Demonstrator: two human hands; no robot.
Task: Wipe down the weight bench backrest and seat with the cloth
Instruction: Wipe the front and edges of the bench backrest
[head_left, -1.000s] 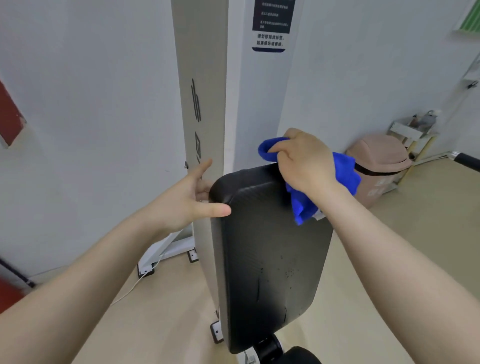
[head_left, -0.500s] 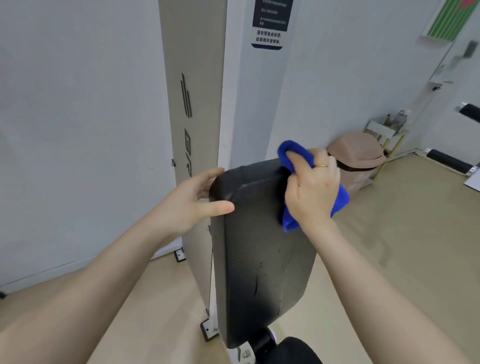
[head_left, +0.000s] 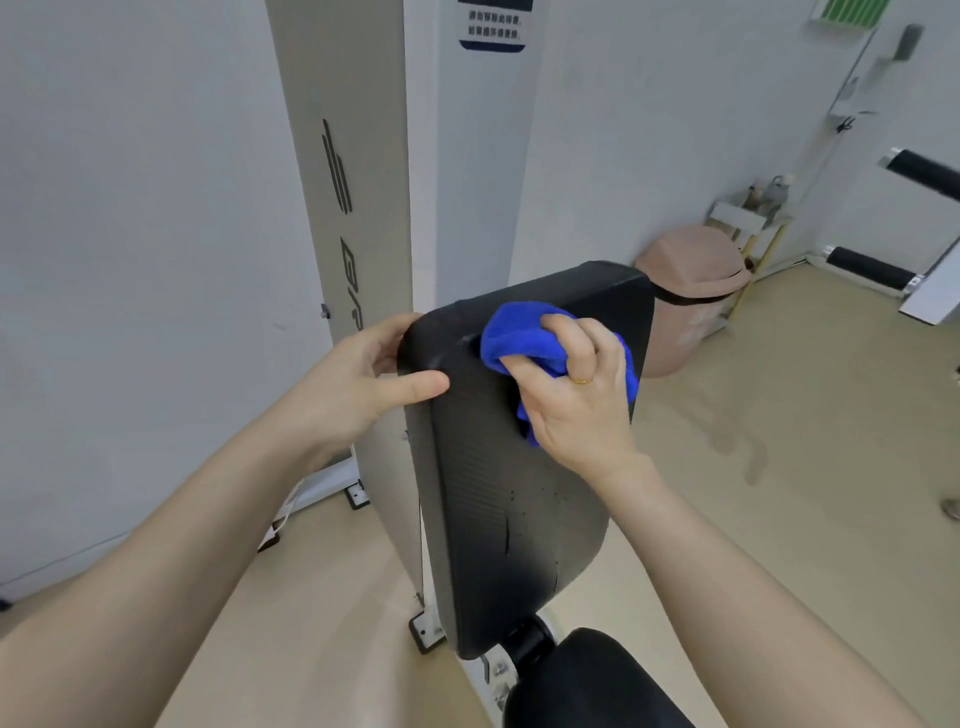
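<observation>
Upright backrest: top left corner is clasped by the left hand for steadiness, while a bunched blue cloth, clenched in the right hand, is pressed near its top edge for wiping.

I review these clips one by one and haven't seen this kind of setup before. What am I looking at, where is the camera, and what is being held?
There is no machine here: the single camera sits on a person's head, looking down at their bare arms. The black upright pad is a weight bench backrest, with the seat just below. The left hand grips the backrest's top corner, thumb on its front. The right hand holds a bunched blue cloth against the pad's upper part. A pinkish bin stands behind.
</observation>
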